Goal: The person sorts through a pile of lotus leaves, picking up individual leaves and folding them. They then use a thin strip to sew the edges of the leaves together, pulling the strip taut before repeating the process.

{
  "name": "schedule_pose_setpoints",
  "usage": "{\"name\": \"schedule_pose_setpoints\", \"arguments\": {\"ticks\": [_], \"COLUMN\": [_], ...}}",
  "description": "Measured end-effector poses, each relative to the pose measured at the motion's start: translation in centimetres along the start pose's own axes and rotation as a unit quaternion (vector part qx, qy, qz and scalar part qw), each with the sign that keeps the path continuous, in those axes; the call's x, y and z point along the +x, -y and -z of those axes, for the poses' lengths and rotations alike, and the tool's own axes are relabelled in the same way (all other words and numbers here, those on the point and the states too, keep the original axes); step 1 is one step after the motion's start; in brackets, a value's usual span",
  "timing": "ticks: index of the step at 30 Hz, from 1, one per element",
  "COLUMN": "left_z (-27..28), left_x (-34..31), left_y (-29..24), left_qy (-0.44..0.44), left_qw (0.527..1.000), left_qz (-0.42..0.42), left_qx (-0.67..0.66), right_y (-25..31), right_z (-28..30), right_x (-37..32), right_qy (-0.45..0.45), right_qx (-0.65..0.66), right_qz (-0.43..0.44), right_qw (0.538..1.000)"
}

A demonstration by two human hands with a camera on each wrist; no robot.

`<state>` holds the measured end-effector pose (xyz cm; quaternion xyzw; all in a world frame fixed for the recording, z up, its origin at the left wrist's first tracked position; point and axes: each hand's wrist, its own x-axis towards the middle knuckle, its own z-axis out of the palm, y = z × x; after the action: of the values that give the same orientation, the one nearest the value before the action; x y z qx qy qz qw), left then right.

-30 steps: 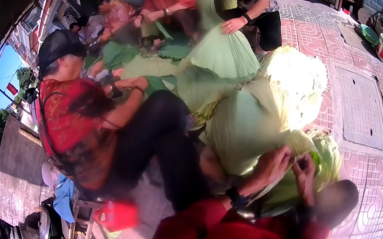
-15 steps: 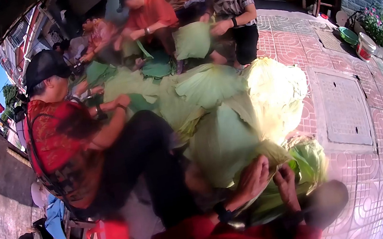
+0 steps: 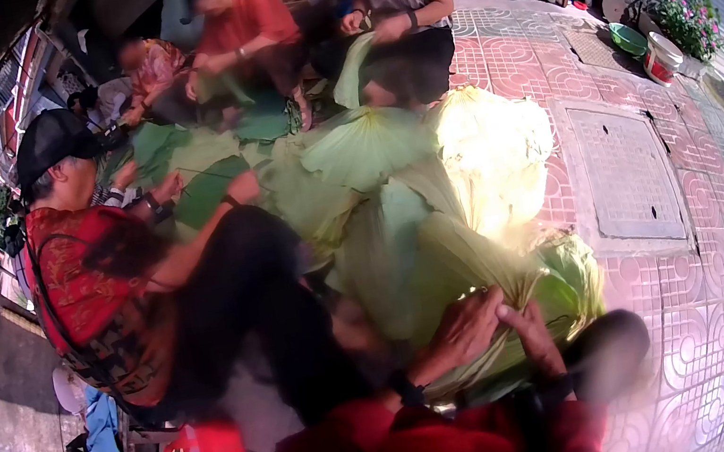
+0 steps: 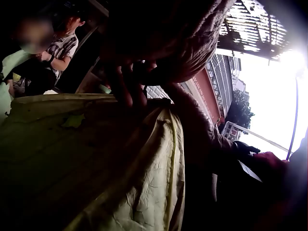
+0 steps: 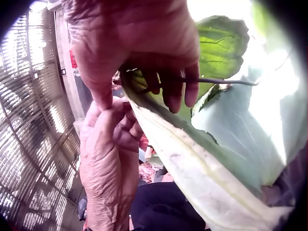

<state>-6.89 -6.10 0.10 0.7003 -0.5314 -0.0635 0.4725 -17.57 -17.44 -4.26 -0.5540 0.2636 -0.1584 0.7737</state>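
Note:
A large, pale green lotus leaf [image 3: 463, 257] is gathered into folds at its edge, where both hands meet. My left hand [image 3: 466, 331] pinches the gathered edge from the left. Close against it, my right hand [image 3: 529, 332] grips the same edge between thumb and fingers. In the right wrist view, the leaf's pale veined underside [image 5: 192, 171] hangs from the fingertips, and a thin dark rod [image 5: 221, 82] runs out past the right fingers. Dry folds of the leaf [image 4: 159, 159] fall below the left fingers in the left wrist view.
More lotus leaves [image 3: 368, 148] lie heaped ahead, with a sunlit pile [image 3: 499, 155] at the right. A person in a red patterned shirt [image 3: 92, 271] sits close on the left; several others sit behind the heap. A red bag [image 3: 206, 448] is low left, and patterned paving [image 3: 671, 299] runs along the right.
The leaf in my hands has spread upward and left over the heap. The person at the back has sat down and now holds a narrower, folded leaf. The head view has turned right.

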Motion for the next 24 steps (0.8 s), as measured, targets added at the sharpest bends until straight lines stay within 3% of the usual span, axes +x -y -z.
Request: {"name": "schedule_pose_setpoints", "arguments": {"ticks": [1,5,6,8,10,11,12,14,16,18,21,23,24], "left_z": [-0.1,-1.6,-2.6,-1.7,-0.4,0.3,1.1,2.4,3.2,3.9,4.0,4.4,4.7], "left_x": [-0.2,-0.5,-1.2,-0.6,-0.2,0.1,0.4,0.4,0.3,0.3,-0.4,-0.9,-1.4], "left_y": [-0.2,1.1,2.9,2.2,0.8,0.2,-0.3,-0.9,-0.8,-0.8,-0.6,-0.3,-0.1], "left_qy": [0.000,-0.031,-0.017,-0.038,-0.044,-0.047,-0.052,-0.068,-0.079,-0.080,-0.080,-0.082,-0.084], "left_qw": [1.000,0.992,0.971,0.942,0.925,0.927,0.917,0.897,0.877,0.865,0.868,0.871,0.871], "left_qz": [-0.024,0.071,0.128,0.152,0.171,0.171,0.173,0.171,0.168,0.165,0.172,0.176,0.184], "left_qx": [-0.003,-0.097,-0.201,-0.297,-0.337,-0.329,-0.355,-0.403,-0.444,-0.468,-0.459,-0.452,-0.448], "right_y": [0.2,-0.5,-0.5,-0.9,-0.5,-5.5,-3.4,-0.2,0.0,2.5,-2.5,-10.0,-8.7], "right_z": [0.0,0.4,0.6,1.4,1.6,5.6,4.9,4.7,5.6,2.9,6.2,11.1,9.9], "right_x": [-0.1,-0.2,-0.1,0.3,-0.2,1.6,-0.2,-0.6,-0.8,-2.4,-1.7,0.0,-0.9], "right_qy": [-0.014,-0.093,-0.100,-0.122,-0.128,-0.107,-0.151,-0.188,-0.243,-0.309,-0.259,-0.229,-0.222], "right_qx": [-0.033,0.018,0.001,-0.031,-0.028,-0.063,-0.120,-0.166,-0.201,-0.102,-0.134,-0.251,-0.186], "right_qz": [-0.038,-0.065,-0.048,-0.026,0.069,0.046,0.084,0.080,0.112,0.107,0.015,0.122,0.096], "right_qw": [0.999,0.993,0.994,0.992,0.989,0.991,0.978,0.965,0.943,0.940,0.956,0.933,0.952]}}
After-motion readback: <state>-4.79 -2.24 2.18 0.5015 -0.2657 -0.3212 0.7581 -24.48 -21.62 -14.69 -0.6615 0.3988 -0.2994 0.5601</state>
